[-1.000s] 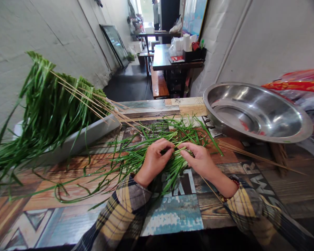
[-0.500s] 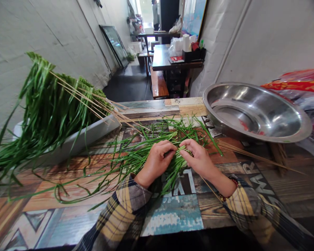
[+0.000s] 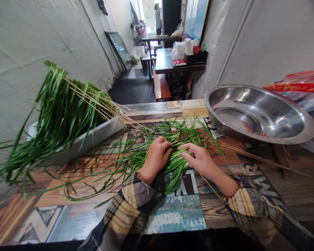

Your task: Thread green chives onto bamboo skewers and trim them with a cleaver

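Long green chives (image 3: 136,158) lie in a loose heap across the table in front of me. My left hand (image 3: 157,157) is curled into the heap, thumb and fingers bent round some stalks; its fingertips are partly hidden. My right hand (image 3: 200,158) is closed on a bunch of chives, with pale ends at its fingertips and leaves hanging down to the left. A thin bamboo skewer (image 3: 211,189) runs out below this hand towards my wrist. Whether its tip goes through the bunch is hidden.
A white tray (image 3: 94,137) at left holds rows of skewered chives (image 3: 68,101), their bamboo sticks (image 3: 102,104) pointing right. A steel basin (image 3: 261,115) stands at right, loose skewers (image 3: 251,155) beside it. Further off are another table (image 3: 163,57), a bench (image 3: 161,85) and a person (image 3: 158,19).
My left hand has drawn slightly away from my right fingertips, towards the heap. The right hand keeps its hold on the chives. The whole view has shifted a little.
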`<state>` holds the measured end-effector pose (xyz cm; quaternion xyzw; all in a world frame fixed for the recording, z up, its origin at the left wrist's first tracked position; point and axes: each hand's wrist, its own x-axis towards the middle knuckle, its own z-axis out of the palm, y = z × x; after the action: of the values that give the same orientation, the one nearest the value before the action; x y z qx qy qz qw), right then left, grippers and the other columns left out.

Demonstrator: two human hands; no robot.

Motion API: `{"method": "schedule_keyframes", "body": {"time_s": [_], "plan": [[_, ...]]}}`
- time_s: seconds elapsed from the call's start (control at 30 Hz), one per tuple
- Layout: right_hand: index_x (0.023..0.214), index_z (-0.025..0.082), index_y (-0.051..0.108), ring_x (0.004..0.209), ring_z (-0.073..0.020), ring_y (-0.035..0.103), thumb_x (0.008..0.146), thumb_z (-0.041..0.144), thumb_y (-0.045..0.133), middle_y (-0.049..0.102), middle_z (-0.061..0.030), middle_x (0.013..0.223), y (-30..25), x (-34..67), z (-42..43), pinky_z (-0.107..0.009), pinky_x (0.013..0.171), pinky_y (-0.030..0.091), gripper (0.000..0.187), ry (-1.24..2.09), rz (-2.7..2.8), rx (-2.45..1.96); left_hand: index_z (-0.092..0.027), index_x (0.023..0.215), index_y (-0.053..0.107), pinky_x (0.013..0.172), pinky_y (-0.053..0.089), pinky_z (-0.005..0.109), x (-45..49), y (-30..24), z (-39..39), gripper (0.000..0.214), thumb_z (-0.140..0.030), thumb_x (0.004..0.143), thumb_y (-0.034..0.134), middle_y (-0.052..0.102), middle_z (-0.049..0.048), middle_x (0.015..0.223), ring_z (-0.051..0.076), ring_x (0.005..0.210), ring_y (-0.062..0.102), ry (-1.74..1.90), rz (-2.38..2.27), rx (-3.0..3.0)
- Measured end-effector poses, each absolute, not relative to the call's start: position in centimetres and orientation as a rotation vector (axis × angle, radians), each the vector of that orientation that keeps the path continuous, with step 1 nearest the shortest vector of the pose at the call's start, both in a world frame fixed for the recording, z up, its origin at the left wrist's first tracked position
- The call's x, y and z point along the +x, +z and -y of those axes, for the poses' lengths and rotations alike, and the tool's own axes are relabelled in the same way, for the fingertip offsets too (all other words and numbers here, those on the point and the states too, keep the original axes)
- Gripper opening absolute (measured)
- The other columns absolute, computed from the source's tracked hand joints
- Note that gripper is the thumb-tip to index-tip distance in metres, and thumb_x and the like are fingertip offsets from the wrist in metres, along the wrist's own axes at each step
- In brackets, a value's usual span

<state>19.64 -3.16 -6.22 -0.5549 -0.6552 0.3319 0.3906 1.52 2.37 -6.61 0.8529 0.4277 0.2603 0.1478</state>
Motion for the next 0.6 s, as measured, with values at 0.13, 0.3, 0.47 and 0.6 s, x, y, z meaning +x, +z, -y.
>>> {"method": "schedule_keyframes", "body": {"time_s": [0.13, 0.3, 0.47, 0.6], "plan": [[0.098, 0.017, 0.066, 0.067, -0.0131, 0.062, 0.084, 0.025, 0.051, 0.067, -0.0022, 0.08, -6.34, 19.6, 3.17, -0.023, 0.056, 0.048, 0.023, 0.842, 1.675, -1.413, -0.019, 0.086, 0.066, 0.075, 0.043, 0.032, 1.63, -6.43, -2.11, 0.009, -0.018, 0.082, 0.058, 0.057, 0.0053, 0.087, 0.019, 0.085, 0.053, 0.704, -1.298, 2.522], [0.099, 0.017, 0.067, 0.066, -0.0134, 0.063, 0.084, 0.026, 0.051, 0.067, -0.0025, 0.08, -6.4, 19.56, 3.16, -0.022, 0.054, 0.048, 0.024, 0.832, 1.667, -1.409, -0.019, 0.076, 0.061, 0.076, 0.04, 0.033, 1.8, -5.88, -1.82, 0.01, -0.014, 0.083, 0.054, 0.061, 0.0052, 0.089, 0.02, 0.087, 0.052, 0.813, -1.341, 2.546], [0.098, 0.018, 0.068, 0.073, -0.0158, 0.065, 0.084, 0.026, 0.051, 0.068, -0.003, 0.079, -6.32, 19.64, 3.19, -0.024, 0.058, 0.05, 0.023, 0.823, 1.665, -1.401, -0.019, 0.079, 0.058, 0.074, 0.042, 0.03, 1.96, -5.91, -1.75, 0.009, -0.012, 0.08, 0.053, 0.062, 0.0017, 0.079, 0.017, 0.079, 0.055, 1.02, -1.28, 2.286], [0.098, 0.018, 0.068, 0.076, -0.0163, 0.066, 0.084, 0.026, 0.051, 0.069, -0.0034, 0.082, -6.27, 19.71, 3.23, -0.024, 0.06, 0.051, 0.023, 0.82, 1.643, -1.399, -0.019, 0.087, 0.062, 0.072, 0.044, 0.027, 2.14, -5.93, -1.62, 0.013, -0.012, 0.08, 0.053, 0.064, 0.0008, 0.078, 0.014, 0.075, 0.058, 1.068, -1.149, 2.118]]}}
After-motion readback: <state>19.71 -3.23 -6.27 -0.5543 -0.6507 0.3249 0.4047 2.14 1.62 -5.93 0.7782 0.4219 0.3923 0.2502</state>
